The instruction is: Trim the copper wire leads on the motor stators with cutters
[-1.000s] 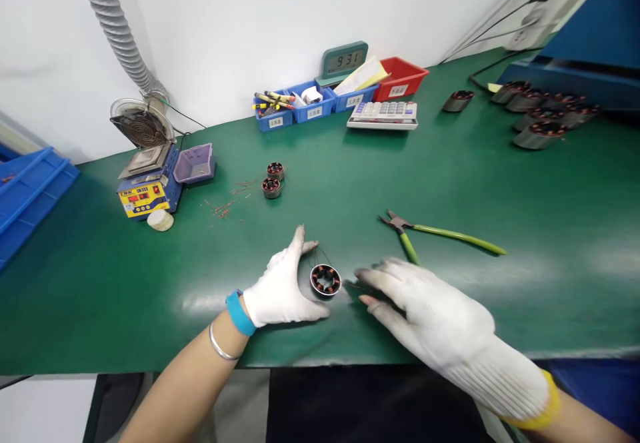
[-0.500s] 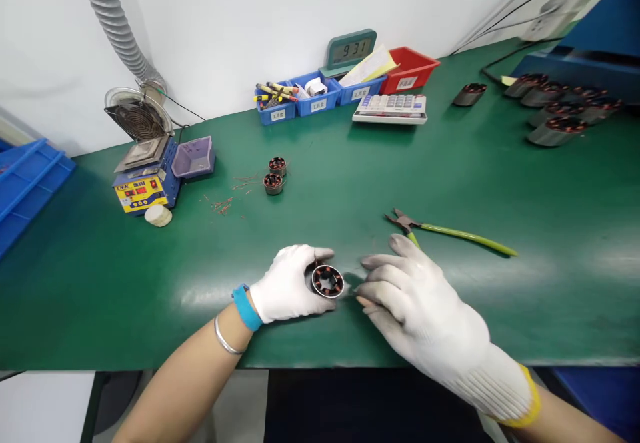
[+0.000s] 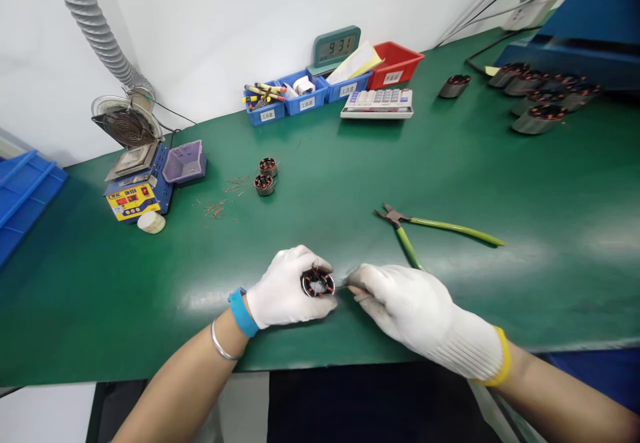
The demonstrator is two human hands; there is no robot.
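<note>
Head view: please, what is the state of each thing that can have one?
Wound ring: held.
Left hand: gripping the wound ring.
Right hand: pinched; any held item unclear.
Pliers: open, handles spread.
Clock: on, reading 9:31.
Blue-yellow device: seemingly on, displays red.
Purple tray: open-topped.

A head-worn camera looks forward and down across the workbench (image 3: 325,206).

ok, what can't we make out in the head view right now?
All in the head view:
- Held ring: its left outer side, hidden by the left hand.
- Right hand: whether it holds anything; fingertip area blurred.
- Pliers: one handle's end, hidden by the right hand.
- Ring cluster at far right: exact count; blurred, overlapping.
- Blue bin: far side, cut off by left edge.
</note>
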